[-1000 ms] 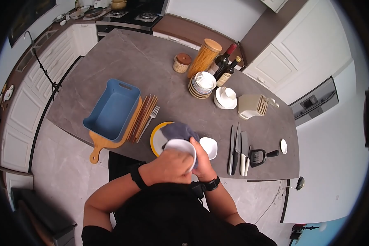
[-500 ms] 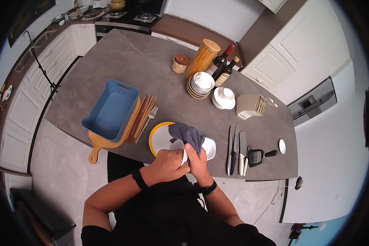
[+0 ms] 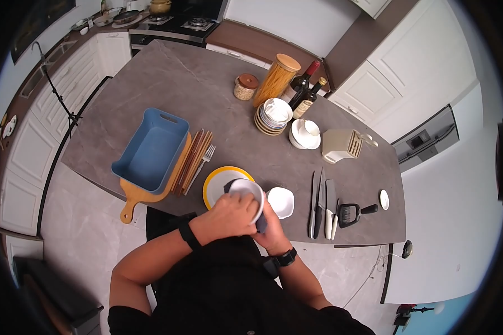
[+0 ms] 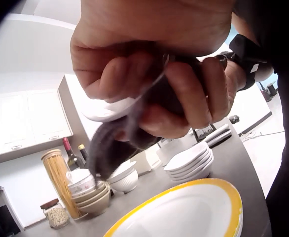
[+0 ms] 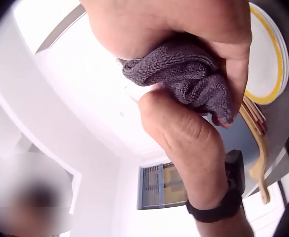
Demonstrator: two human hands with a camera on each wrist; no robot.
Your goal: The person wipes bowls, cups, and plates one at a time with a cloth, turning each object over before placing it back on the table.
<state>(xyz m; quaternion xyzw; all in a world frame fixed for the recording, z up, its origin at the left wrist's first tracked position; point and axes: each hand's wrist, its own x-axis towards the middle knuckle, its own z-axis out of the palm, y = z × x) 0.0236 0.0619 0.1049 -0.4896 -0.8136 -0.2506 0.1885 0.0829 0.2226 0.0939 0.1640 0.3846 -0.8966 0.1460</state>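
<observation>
Over the table's near edge, both hands work on a white bowl (image 3: 250,190), tilted with its opening up toward me. My left hand (image 3: 233,215) grips it, fingers over the rim and into the opening. From the right, my right hand (image 3: 272,230) holds a dark grey towel (image 5: 184,74) against the bowl's outside; the towel's folds bunch between both hands, hiding some fingertips. Below lies a white plate (image 3: 213,187) with a yellow rim, stacked on others in the right wrist view. Just right of the hands stands a stack of white squarish bowls (image 3: 280,202).
A blue tray (image 3: 151,151) sits on a wooden board (image 3: 129,206) at left, beside chopsticks (image 3: 193,162) and a fork (image 3: 201,167). To the right lie several knives (image 3: 321,206) and a black-handled tool (image 3: 352,213). Stacked bowls (image 3: 273,117), bottles (image 3: 307,97) and a knife block (image 3: 341,145) stand farther back.
The bowl was turned sideways half a second ago and now faces up again. The towel, spread out beyond the bowl before, is now mostly hidden behind it. The left fingers have moved over the rim.
</observation>
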